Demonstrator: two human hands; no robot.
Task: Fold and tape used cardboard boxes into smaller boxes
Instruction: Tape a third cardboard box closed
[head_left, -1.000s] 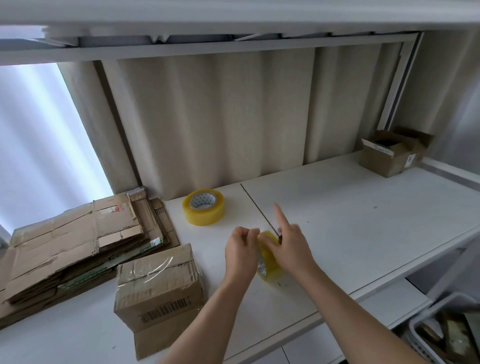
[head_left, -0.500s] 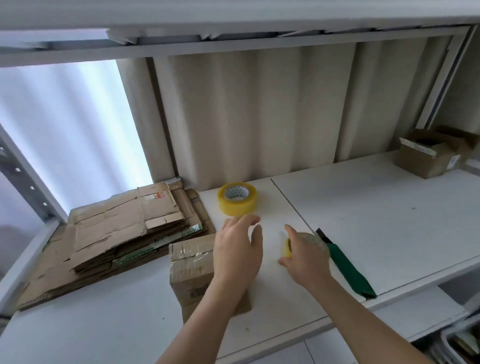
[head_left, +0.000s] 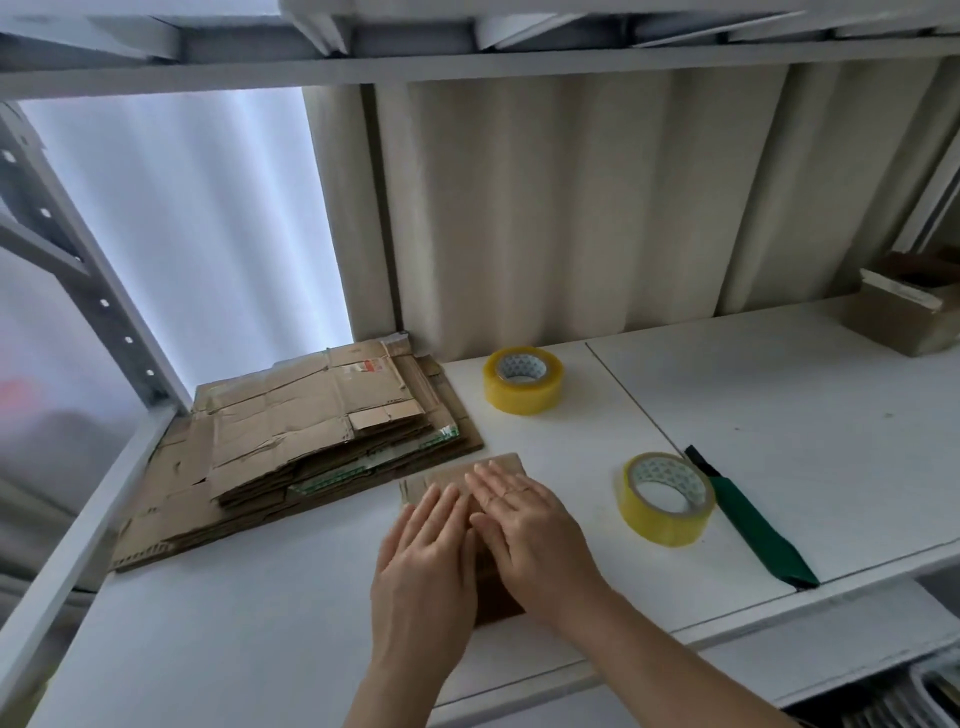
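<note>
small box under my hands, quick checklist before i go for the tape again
1. Both hands free: ok. Left hand and right hand lie flat, fingers straight, on the small box.
2. Box steady on the table: ok, it sits under both palms.
3. Flaps fully shut: cannot tell, the hands cover most of the top.
4. Tape within reach: ok. The near roll lies just right of the right hand; the far roll sits further back.
5. Cutter at hand: ok. The green cutter lies beside the near roll.
6. More stock ready: ok. The flat cardboard stack lies to the left.
</note>
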